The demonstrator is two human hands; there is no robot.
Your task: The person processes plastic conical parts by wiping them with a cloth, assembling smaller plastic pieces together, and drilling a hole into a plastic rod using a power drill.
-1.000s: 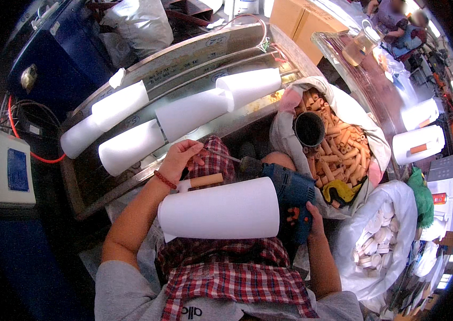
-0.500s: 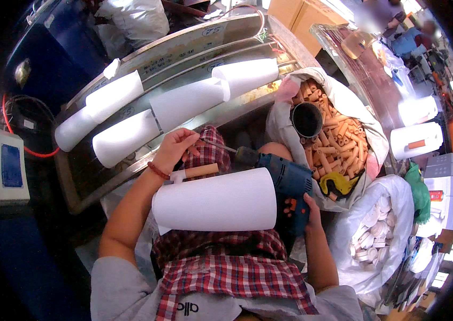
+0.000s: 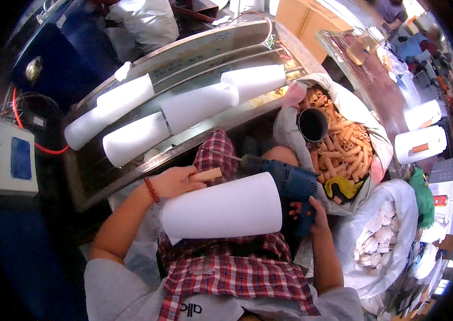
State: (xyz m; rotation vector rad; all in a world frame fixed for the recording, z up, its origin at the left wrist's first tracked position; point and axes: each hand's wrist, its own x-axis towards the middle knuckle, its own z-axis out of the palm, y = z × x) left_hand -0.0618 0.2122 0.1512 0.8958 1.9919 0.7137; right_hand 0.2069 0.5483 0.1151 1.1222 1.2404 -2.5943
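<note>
A white cylinder (image 3: 223, 208) lies across the lap. Above it, the left hand (image 3: 175, 183), earlier at the drill bit (image 3: 227, 155), grips a tan tube (image 3: 210, 175); right of it, the right hand (image 3: 319, 215) grips the blue drill (image 3: 296, 182). Farther right, a sack (image 3: 374, 115) holds loose tubes (image 3: 347, 151), a bag (image 3: 406, 206) white discs (image 3: 374, 243). Beyond it, a trough (image 3: 88, 197) carries more cylinders (image 3: 136, 139).

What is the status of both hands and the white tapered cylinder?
Left hand at tan round tube, grip unclear. Right hand holding blue power drill. White tapered cylinder on its side, drill beside its right end.
</note>
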